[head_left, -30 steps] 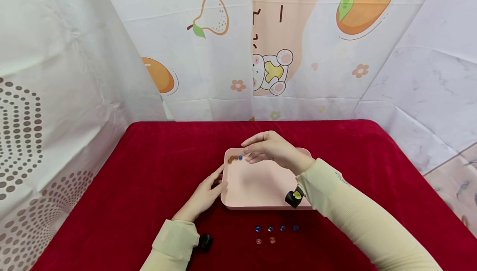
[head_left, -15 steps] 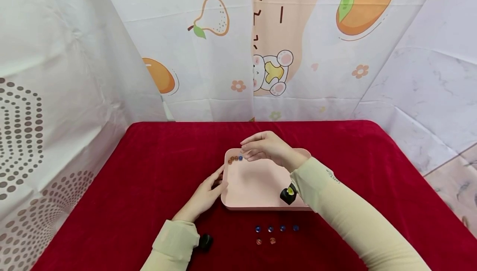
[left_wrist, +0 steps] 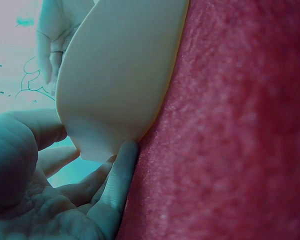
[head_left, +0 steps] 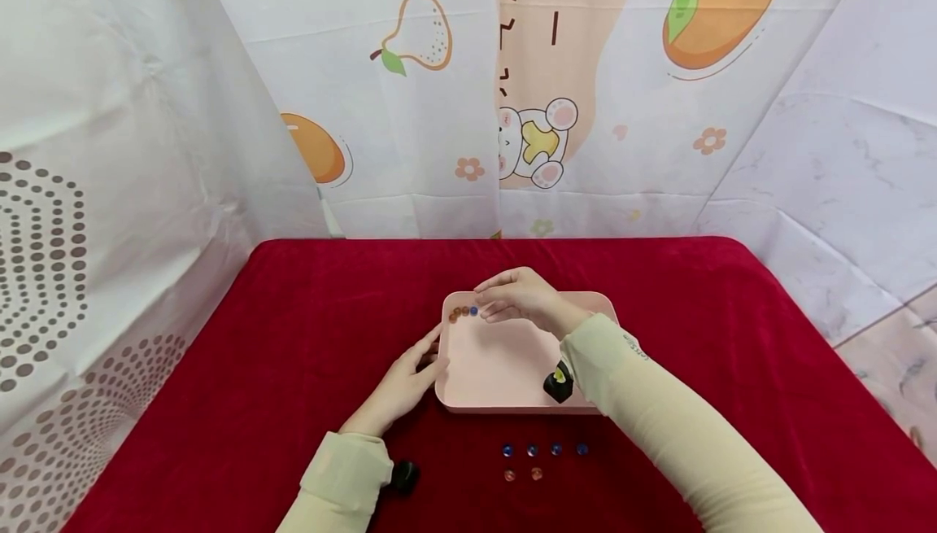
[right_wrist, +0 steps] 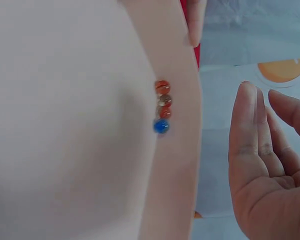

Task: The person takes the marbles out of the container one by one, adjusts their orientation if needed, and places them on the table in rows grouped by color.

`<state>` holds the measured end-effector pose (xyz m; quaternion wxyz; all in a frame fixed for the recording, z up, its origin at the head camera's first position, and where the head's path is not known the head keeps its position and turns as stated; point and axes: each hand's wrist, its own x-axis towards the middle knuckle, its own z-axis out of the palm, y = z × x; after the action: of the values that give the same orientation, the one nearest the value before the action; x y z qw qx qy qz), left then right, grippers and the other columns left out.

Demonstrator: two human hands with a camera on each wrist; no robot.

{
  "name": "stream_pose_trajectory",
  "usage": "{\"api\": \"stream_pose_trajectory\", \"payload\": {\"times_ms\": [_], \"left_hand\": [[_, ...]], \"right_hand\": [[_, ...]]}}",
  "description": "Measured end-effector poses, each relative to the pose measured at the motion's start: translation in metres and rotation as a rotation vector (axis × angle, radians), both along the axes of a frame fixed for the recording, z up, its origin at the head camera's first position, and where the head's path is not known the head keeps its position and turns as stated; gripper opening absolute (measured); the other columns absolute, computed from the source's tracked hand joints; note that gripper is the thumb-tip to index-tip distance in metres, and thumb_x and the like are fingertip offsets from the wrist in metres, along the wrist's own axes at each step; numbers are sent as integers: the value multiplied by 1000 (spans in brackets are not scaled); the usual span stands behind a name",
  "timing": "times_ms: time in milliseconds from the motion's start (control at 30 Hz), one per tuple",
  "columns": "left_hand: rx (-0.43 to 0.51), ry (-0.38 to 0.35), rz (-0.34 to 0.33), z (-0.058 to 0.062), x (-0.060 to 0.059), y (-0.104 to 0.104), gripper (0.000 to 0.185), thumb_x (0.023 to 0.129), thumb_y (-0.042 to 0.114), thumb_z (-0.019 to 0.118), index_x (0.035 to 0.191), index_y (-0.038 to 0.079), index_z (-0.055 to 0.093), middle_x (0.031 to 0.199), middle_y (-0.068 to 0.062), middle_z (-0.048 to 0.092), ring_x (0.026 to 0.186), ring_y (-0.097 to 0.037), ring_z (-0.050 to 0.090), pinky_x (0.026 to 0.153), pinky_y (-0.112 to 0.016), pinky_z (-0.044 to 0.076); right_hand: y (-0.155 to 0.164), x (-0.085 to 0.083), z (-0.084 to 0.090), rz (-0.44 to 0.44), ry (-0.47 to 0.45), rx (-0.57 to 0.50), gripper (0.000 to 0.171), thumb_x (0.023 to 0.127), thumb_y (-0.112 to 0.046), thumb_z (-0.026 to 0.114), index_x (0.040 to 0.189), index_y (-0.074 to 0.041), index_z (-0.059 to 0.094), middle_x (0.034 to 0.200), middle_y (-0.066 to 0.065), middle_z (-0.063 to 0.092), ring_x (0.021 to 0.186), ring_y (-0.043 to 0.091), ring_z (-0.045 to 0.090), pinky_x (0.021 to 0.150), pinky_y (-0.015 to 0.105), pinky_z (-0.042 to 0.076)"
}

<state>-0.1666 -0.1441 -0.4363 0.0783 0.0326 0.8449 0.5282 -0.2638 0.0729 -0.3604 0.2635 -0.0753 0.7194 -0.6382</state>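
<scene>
Small round glass beads (right_wrist: 162, 106), three orange-brown and one blue, sit in a row at the far left corner inside the shallow pink plastic tray (head_left: 505, 358) on the red cloth (head_left: 293, 338). Likely light, hard, prone to rolling; a fingertip pinch suits.

Right hand (head_left: 520, 299) hovers just beside them, fingers relaxed, holding nothing. Left hand (head_left: 401, 386), fingers straight, touches the tray's left rim.

Six loose beads (head_left: 543, 460) lie near the tray's front edge.

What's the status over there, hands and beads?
Left hand touches pink plastic tray's left edge. Right hand open above far-left corner, empty. Three orange glass beads, one blue there. Nothing blocking.
</scene>
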Motion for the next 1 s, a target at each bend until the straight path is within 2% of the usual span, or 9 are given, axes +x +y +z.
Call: {"api": "stream_pose_trajectory", "payload": {"times_ms": [233,467,800,1000], "left_hand": [[-3,10,-1,-1,0,0,57,101,20,58,154,19,38,137,-11,57,125,-27,55,106,-46,42],[5,17,-2,-2,-1,-1,58,100,20,58,154,18,38,136,-11,57,124,-27,56,105,-46,43],[2,13,1,-1,0,-1,57,101,19,58,154,19,38,135,-11,57,124,-27,56,105,-46,42],[5,17,0,0,1,0,57,101,18,58,154,17,38,135,-11,58,124,-28,56,105,-46,43]], "right_hand": [[-2,-4,-13,-10,-11,10,34,95,-5,62,125,11,61,115,25,70,73,12,72,80,35,60],[-4,-6,-20,-24,-24,30,34,96,-5,61,126,11,61,122,30,65,76,13,73,84,37,59],[-6,-13,-35,-39,-11,-1,35,95,2,59,127,16,57,107,26,72,72,14,71,76,33,60],[-9,-16,-42,-56,-44,1,37,93,3,61,128,15,57,104,26,72,74,15,71,78,36,60]]}}
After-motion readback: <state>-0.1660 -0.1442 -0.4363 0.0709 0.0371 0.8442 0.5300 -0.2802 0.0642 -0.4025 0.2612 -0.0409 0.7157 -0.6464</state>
